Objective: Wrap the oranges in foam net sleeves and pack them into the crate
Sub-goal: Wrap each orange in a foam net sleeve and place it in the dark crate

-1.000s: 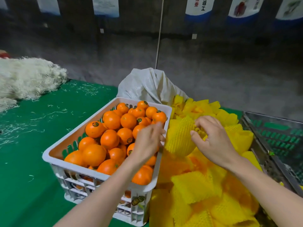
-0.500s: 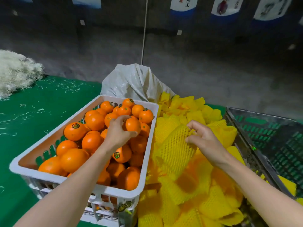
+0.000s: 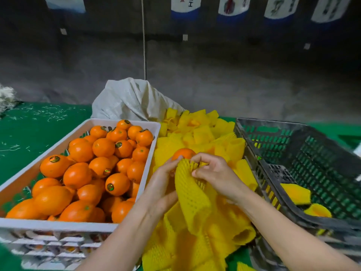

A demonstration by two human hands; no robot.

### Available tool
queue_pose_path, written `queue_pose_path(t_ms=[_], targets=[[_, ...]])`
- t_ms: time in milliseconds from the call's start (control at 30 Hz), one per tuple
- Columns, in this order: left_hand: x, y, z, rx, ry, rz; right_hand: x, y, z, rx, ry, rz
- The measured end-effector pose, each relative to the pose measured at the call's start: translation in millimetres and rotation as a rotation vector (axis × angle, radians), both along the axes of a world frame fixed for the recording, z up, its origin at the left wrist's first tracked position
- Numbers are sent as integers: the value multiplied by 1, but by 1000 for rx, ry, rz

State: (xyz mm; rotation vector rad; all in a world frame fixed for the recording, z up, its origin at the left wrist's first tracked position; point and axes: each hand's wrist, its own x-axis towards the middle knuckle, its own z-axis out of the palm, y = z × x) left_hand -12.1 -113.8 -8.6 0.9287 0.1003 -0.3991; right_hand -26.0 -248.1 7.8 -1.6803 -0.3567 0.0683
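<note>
In the head view, both hands meet over the loose heap of yellow sleeves lying between the white crate of bare oranges and the dark crate to the right. The left hand has its fingers curled round an orange, of which only the top shows above the fingertips. The right hand pinches the upper rim of one sleeve, which hangs limp below both hands; its mouth sits right against the orange, not yet over it. Two wrapped oranges already lie on the dark crate's floor. The risk, as I judge it, is at the mouth: held at one edge only, it may collapse flat, so the orange pushes the net aside rather than entering. A hard push could tear the foam or squeeze the fruit out of the left hand onto the heap.
</note>
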Motion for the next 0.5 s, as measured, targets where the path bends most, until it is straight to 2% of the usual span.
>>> queue_pose_path(t_ms=[100,200,267,300,400,500], targets=[[-9,-9,-6,-124,61,52,0,-12,-6,-97,-140,-254],[-16,-13,-8,-164,-33,-21,1,-20,-12,-127,-203,-403],[-18,-14,-12,-110,-138,-84,4,-26,-18,-172,-173,-437],[-19,-14,-14,-19,-203,-89,4,-28,-20,-169,-143,-442],[-23,-15,-16,174,-310,-24,-6,-26,-27,-17,-65,-399],[-27,-19,-15,84,-267,31,-23,-17,-35,187,16,-338]])
